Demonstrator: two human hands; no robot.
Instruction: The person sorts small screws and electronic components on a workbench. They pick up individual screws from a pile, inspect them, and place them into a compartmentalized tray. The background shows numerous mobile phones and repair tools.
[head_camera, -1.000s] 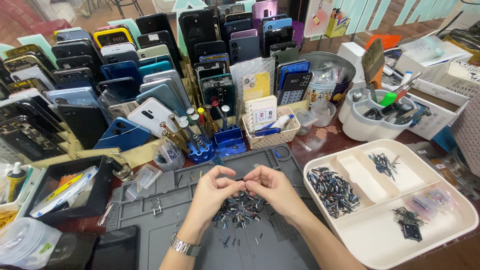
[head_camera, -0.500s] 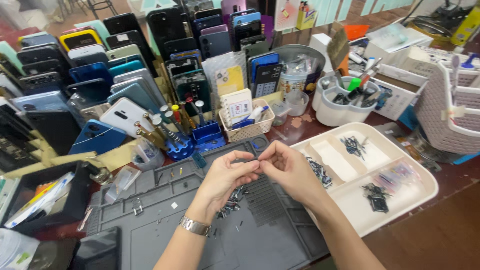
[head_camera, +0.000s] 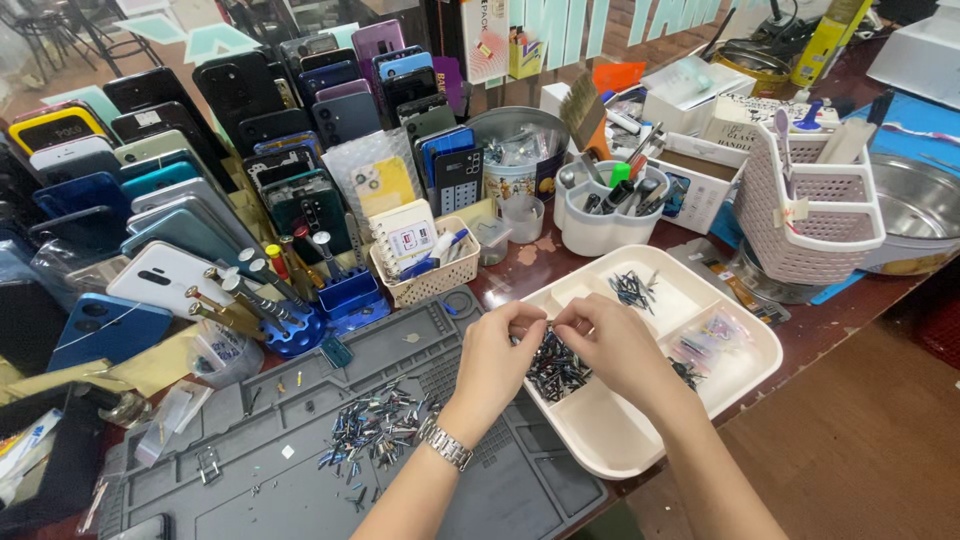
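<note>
A crowded dark red desk (head_camera: 850, 300) fills the head view, with rows of phone back covers (head_camera: 180, 200) standing along the far left. A grey work mat (head_camera: 300, 470) lies near the left, and a loose scatter of small metal parts (head_camera: 375, 430) sits on it. To the right of the mat rests a cream divided tray (head_camera: 610, 450), holding a pile of the same small dark parts (head_camera: 555, 365) in its left compartment. Both hands meet just above that pile. The left hand (head_camera: 495, 355), with a metal watch (head_camera: 445, 443) on its wrist, and the right hand (head_camera: 610, 340) have fingertips pressed toward each other, pinching something too small to make out. Farther back stand a blue screwdriver holder (head_camera: 290, 325), a small woven basket (head_camera: 425, 270) and a white slotted basket (head_camera: 810, 200).
</note>
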